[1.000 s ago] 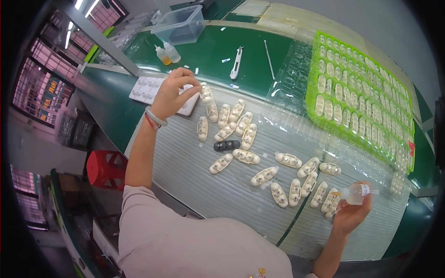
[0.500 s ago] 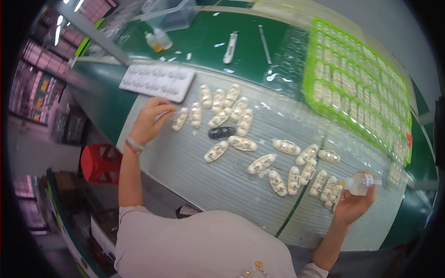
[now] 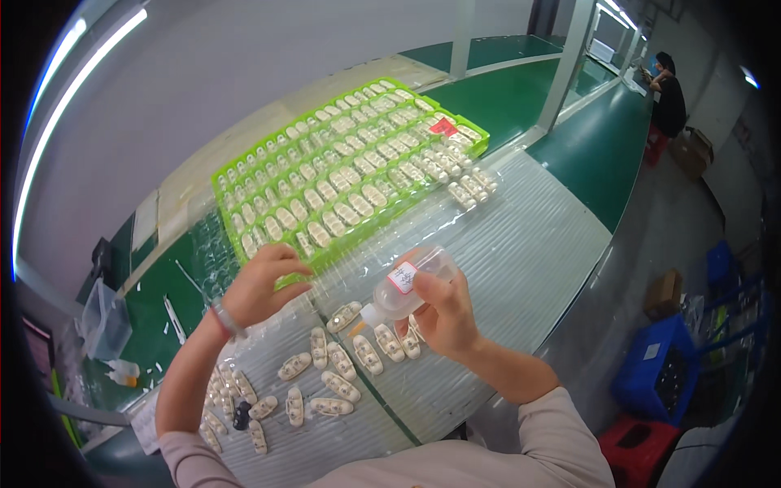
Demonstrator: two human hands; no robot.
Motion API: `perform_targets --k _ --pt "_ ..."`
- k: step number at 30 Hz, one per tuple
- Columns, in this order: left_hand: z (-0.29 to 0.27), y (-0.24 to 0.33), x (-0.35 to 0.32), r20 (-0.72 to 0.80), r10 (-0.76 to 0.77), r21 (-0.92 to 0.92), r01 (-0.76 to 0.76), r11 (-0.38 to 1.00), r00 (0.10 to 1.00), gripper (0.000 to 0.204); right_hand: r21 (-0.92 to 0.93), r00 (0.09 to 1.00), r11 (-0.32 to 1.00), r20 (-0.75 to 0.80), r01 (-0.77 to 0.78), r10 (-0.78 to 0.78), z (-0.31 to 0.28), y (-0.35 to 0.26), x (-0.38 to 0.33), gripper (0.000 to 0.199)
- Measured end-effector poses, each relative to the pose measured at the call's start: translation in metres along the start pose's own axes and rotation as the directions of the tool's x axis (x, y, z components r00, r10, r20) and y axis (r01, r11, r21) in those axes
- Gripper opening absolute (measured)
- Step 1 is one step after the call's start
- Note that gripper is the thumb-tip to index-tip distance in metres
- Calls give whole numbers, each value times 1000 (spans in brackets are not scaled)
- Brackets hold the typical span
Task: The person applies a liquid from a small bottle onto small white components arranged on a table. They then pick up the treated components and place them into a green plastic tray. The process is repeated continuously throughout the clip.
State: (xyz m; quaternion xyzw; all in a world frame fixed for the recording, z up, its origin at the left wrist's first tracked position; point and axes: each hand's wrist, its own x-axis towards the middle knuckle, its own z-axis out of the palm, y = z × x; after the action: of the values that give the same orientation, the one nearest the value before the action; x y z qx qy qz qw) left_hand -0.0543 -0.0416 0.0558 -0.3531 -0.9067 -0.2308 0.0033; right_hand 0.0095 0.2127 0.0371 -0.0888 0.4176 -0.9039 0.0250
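Observation:
My right hand [image 3: 446, 315] grips a translucent squeeze bottle [image 3: 386, 302] with a white label. It is tilted so its orange nozzle points down and left at the white oval pieces [image 3: 368, 355] with small metal parts in them. Several more lie loosely to the left on the ribbed grey mat [image 3: 521, 244], with a black oval piece [image 3: 242, 415] among them. My left hand [image 3: 272, 281] hovers by the near edge of the green tray [image 3: 329, 262]. Its fingers are apart and bent, with nothing visible in them.
Rows of white pieces fill the green tray, with clear plastic film [image 3: 203, 236] around it. At left are a utility knife [image 3: 173, 319], a clear box [image 3: 104, 317] and small bottles [image 3: 124, 372]. A blue crate [image 3: 655, 370] and red stool [image 3: 639, 447] stand at right; a person [image 3: 669, 102] sits far off.
My view has swung to the right. My left hand has left the loose pieces at the left and come near the tray and my right hand, which still holds the bottle.

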Motion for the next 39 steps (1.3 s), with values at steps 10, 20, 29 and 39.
perform_targets --k 10,20,29,39 --pt "104 -29 253 -369 6 46 12 999 929 13 144 998 990 69 -7 -3 -11 -10 -1 26" --pt "130 -32 277 -401 66 51 -49 997 914 9 -27 993 993 -21 -116 115 -5 -18 2 38" --pt "135 -30 273 -403 82 66 -60 996 911 7 -22 997 998 -47 -58 57 -8 -9 3 40" --pt "106 -30 269 -470 181 88 -159 983 864 7 -29 999 999 -41 -17 15 -9 -3 5 38"
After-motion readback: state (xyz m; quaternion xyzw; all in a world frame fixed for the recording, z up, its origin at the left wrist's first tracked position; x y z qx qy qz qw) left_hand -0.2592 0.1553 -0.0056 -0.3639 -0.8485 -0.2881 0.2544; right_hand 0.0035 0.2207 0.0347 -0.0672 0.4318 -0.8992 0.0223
